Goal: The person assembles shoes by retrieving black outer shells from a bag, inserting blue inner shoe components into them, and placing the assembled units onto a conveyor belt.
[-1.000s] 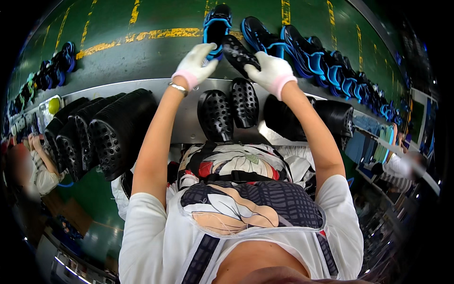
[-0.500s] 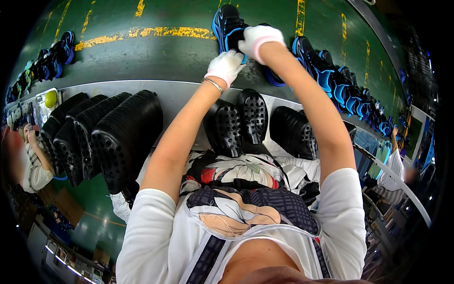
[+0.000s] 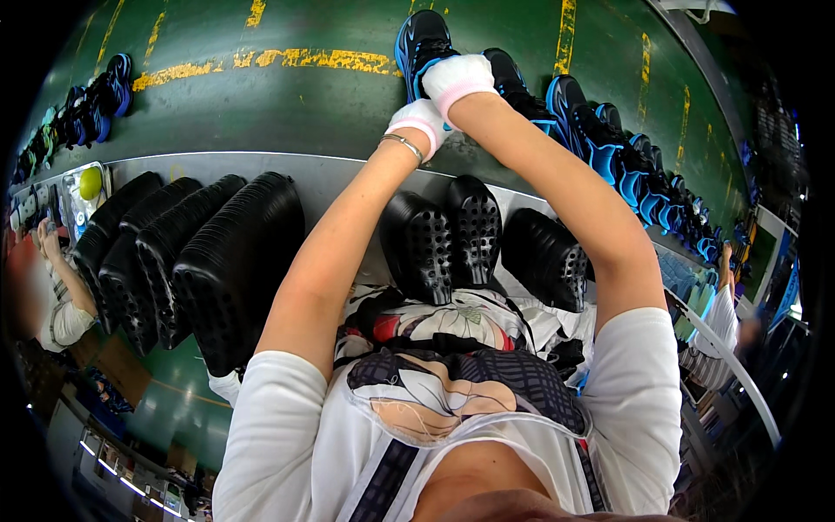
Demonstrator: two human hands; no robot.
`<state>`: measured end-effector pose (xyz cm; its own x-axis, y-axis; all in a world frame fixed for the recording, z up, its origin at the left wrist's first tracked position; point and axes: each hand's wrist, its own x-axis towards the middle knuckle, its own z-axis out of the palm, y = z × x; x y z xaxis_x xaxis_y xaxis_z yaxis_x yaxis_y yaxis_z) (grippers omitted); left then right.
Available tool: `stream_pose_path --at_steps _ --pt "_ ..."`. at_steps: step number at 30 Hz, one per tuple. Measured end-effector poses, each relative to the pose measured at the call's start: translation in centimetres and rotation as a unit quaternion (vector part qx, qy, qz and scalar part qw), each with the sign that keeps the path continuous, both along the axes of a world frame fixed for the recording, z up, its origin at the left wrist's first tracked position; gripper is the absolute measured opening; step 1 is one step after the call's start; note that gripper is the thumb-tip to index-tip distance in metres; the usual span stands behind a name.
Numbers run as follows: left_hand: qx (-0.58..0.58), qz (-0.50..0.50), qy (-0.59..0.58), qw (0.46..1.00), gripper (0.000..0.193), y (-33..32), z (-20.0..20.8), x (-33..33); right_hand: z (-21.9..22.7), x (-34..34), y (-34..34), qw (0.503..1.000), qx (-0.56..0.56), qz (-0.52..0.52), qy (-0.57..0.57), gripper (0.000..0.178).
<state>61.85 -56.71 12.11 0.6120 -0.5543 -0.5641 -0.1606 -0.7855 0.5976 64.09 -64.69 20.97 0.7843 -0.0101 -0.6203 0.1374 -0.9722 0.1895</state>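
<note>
A black shoe with a bright blue sole edge (image 3: 424, 39) stands toe-away on the green bench top. My right hand (image 3: 458, 80), in a white glove with a pink cuff, is closed at its collar, fingers curled over the upper. Just nearer, my left hand (image 3: 421, 120), gloved alike, with a metal bangle at the wrist, grips the heel end. Its fingertips are mostly hidden behind the right hand. Beside my right hand stands another black and blue shoe (image 3: 511, 76), partly covered by my forearm.
More shoes (image 3: 581, 117) form a row on the right, others (image 3: 113, 87) at far left. Stacks of black perforated shoe-shaped pieces (image 3: 239, 252) stand left of my arms; more such pieces (image 3: 417, 244) lie in front of my apron. People work at both sides.
My right hand has moved left and slightly down, closer to my left hand. The neighbouring shoe has come into fuller view. My view has shifted slightly.
</note>
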Motion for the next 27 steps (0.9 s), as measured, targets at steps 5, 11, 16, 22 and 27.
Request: stream_pose_path --at_steps 5,11,16,22,27 --pt "0.031 0.004 0.006 0.999 0.038 -0.1 -0.7 0.1 -1.4 0.5 -0.4 0.999 0.000 -0.037 -0.023 0.021" --pt "0.026 -0.082 -0.068 0.994 0.032 -0.4 -2.1 0.1 -3.4 0.8 -1.5 0.998 0.007 -0.065 -0.021 0.023" --pt "0.053 -0.017 -0.042 0.998 0.033 -1.0 -0.3 0.2 -4.4 0.4 -1.9 0.996 0.006 -0.079 -0.045 0.028" --pt "0.073 -0.135 -0.060 0.986 0.041 1.2 2.9 3.5 -1.0 -0.6 -2.7 0.964 0.159 -0.163 -0.136 0.041" --pt "0.056 -0.121 0.054 0.990 0.035 3.3 9.3 5.8 1.5 -4.9 -3.7 0.905 0.243 -0.233 -0.260 0.037"
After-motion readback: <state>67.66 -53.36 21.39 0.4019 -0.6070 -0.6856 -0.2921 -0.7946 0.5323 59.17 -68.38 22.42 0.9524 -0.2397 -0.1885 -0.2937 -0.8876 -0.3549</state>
